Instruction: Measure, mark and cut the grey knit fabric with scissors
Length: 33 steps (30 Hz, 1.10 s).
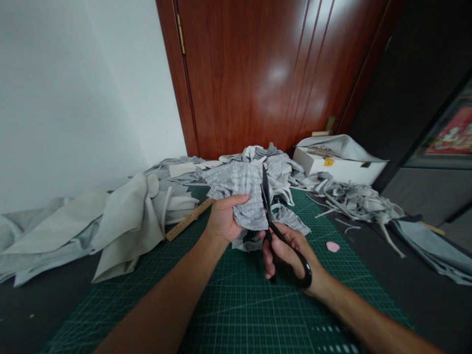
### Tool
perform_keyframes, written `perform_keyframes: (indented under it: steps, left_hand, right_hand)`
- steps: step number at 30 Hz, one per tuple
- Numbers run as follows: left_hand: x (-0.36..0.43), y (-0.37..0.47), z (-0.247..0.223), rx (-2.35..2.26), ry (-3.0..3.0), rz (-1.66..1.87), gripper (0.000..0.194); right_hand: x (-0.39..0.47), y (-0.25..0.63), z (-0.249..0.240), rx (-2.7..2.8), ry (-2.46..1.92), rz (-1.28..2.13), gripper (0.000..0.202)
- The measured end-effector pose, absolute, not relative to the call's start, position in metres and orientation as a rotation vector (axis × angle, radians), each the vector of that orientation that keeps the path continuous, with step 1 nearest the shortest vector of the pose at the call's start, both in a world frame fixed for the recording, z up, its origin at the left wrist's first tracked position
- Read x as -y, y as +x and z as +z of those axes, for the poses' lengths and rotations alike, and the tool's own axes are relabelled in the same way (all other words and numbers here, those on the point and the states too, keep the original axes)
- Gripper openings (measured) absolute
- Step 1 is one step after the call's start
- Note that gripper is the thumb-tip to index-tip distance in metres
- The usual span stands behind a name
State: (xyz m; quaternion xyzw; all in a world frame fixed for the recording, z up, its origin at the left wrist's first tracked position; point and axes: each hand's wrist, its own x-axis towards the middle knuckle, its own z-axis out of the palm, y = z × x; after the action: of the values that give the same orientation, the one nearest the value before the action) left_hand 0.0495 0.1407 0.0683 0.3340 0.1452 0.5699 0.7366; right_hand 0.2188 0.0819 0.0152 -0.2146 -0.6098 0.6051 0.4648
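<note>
My left hand (pixel 226 216) grips a piece of grey knit fabric (pixel 245 184), its thumb lying on top of the cloth. In my right hand (pixel 291 250) is a pair of black scissors (pixel 267 194), with fingers through the handles. The blades point away from me and lie along the right edge of the fabric, partly apart. Just beyond and beneath the blades, another grey knit piece (pixel 291 218) rests on the green cutting mat (pixel 236 295). My left fingers are partly hidden under the cloth.
A wooden ruler (pixel 190 219) lies left of my hands, beside pale grey fabric sheets (pixel 125 211). Cloth pieces (pixel 275 157) are heaped at the back. A white box (pixel 339 167), a tangle of scrap strips (pixel 361 201) and a pink chalk piece (pixel 332 247) are on the right.
</note>
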Motion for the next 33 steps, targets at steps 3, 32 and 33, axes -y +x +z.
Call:
perform_keyframes:
  steps: [3, 32, 33]
  left_hand:
    - [-0.138, 0.054, 0.067, -0.378, 0.741, 1.286, 0.055]
    - [-0.13, 0.065, 0.07, -0.471, 0.709, 1.381, 0.053]
    - [-0.13, 0.066, 0.069, -0.466, 0.702, 1.388, 0.054]
  right_hand:
    - [-0.082, 0.219, 0.017, 1.451, -0.526, 1.472, 0.043]
    - [-0.076, 0.214, 0.021, 1.347, -0.593, 1.465, 0.045]
    - [-0.076, 0.213, 0.021, 1.34, -0.591, 1.46, 0.045]
